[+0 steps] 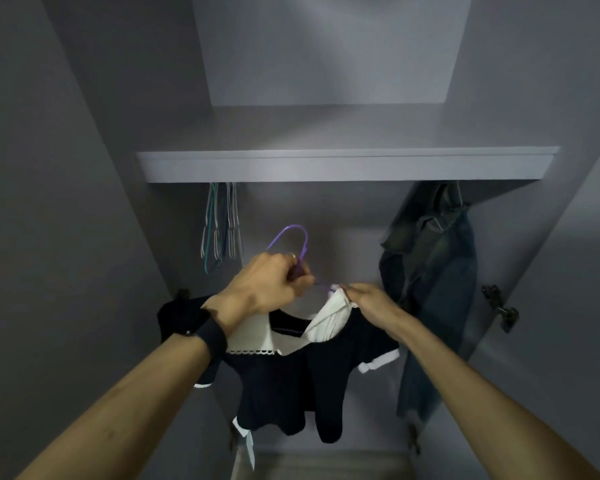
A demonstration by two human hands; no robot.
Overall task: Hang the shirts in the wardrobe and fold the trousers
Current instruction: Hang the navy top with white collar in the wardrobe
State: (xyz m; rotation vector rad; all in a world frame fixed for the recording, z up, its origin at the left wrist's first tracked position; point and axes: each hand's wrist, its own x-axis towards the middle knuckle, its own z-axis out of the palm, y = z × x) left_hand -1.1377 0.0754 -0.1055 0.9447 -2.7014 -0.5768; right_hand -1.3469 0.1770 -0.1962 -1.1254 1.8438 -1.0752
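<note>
A dark navy shirt (284, 382) with a white collar and white sleeve cuffs hangs on a purple hanger (293, 237) inside the open wardrobe. My left hand (267, 285) grips the hanger just below its hook, which points up toward the space under the shelf. My right hand (364, 297) pinches the white collar at the shirt's right shoulder. A dark watch band sits on my left wrist. The hanger's bar is hidden inside the shirt.
A grey shelf (347, 166) spans the wardrobe above my hands. Several bare wire hangers (220, 226) hang at the left under it. A denim jacket (433, 282) hangs at the right. Open doors flank both sides, with a hinge (501, 306) on the right one.
</note>
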